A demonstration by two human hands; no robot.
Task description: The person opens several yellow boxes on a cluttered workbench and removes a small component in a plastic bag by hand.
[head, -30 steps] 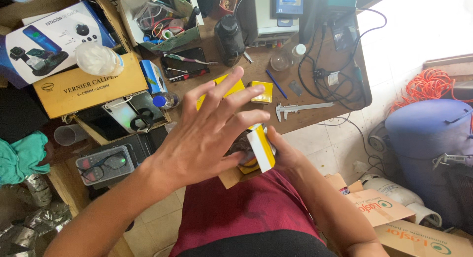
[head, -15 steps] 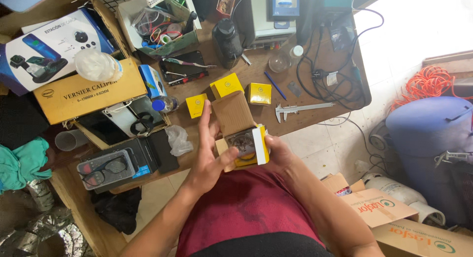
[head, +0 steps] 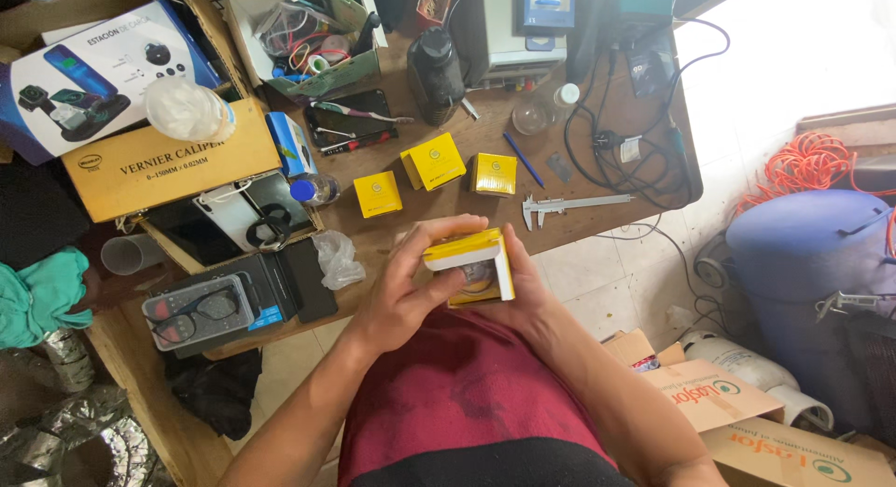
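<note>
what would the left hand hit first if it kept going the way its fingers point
The left hand points up and right, with its fingers already on the yellow box. Past that, probably the caliper on the table, though depth is unclear.

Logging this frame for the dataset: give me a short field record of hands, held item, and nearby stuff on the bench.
left hand: on the left side of the open box, fingers over its lid
right hand: cups the open box from below and the right
open box: small, yellow and white, lid partly raised, round item inside, too blurred to name
closed boxes: three small yellow ones on the wooden table, apart from the hands
caliper: lies flat near the table edge
pen: blue, beside the rightmost yellow box
glasses case: clear, at the left
</note>
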